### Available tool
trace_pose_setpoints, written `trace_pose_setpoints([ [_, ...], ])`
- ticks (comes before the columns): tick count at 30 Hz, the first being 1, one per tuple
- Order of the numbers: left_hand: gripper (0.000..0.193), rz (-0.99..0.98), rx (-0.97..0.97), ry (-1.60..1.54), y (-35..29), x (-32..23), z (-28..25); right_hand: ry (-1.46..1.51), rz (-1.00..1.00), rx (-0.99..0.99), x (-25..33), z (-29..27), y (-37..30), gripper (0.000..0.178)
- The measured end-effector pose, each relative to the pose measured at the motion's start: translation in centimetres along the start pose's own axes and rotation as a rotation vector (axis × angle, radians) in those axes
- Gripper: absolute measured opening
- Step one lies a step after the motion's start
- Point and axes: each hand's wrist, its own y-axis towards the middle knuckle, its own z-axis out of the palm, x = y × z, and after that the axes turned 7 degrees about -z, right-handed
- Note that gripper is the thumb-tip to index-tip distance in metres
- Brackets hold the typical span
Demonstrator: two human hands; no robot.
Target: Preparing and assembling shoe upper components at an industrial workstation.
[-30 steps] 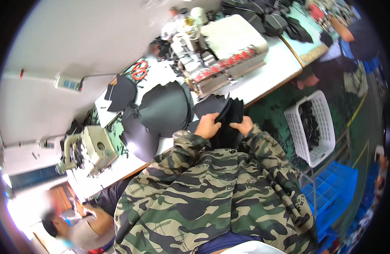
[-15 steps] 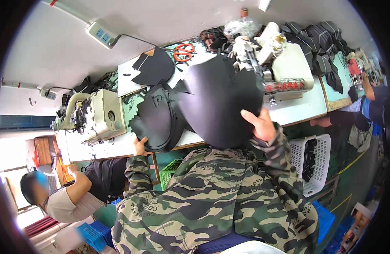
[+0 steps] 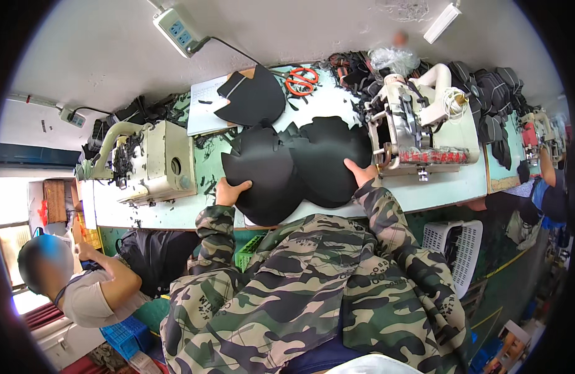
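Evidently light for their size, the two big notched shapes, the left black piece (image 3: 262, 177) and the right black piece (image 3: 331, 162), look like smooth sheet material: bendy yet firm enough to keep their outline, hardly fragile, and probably a little slippery where one face lies against another. Hold is best taken on the rounded outer rims, thumb above and fingers below, since the notched tips at the back would likely fold.

Both lie side by side near the front edge of the worktop (image 3: 431, 187), meeting in the middle; how many layers each has cannot be counted. The left hand (image 3: 231, 191) has its thumb over the left piece's outer rim, and the right hand (image 3: 360, 173) has its thumb on the right piece's. The fingers are mostly hidden, so I cannot tell whether either grip is closed or merely resting.

Counting the rest: one more black piece (image 3: 253, 96) lies towards the back edge, partly over one white sheet (image 3: 203, 115). Beside it is one pair of orange-handled scissors (image 3: 302, 81). Two sewing machines flank the pieces, a left machine (image 3: 159, 162) and a right machine (image 3: 453, 128). One white basket (image 3: 467, 262) stands below the front edge. Dark scraps are scattered, too many to count.
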Motion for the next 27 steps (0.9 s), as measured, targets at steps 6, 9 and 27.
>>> trace_pose_setpoints([
  [6, 0.071, 0.122, -0.117, -0.134, 0.5, -2.6, 0.6, 0.283, -0.02, 0.142, 0.4, -0.2, -0.8, 0.044],
  [9, 0.06, -0.06, -0.003, -0.385, 1.3, -3.1, -0.5, -0.076, -0.206, 0.049, 3.6, -0.5, -3.5, 0.044],
  [27, 0.051, -0.027, 0.348, -0.984, -1.2, -7.2, -2.5, 0.248, -0.263, -0.051, -1.4, -0.5, -1.9, 0.067],
])
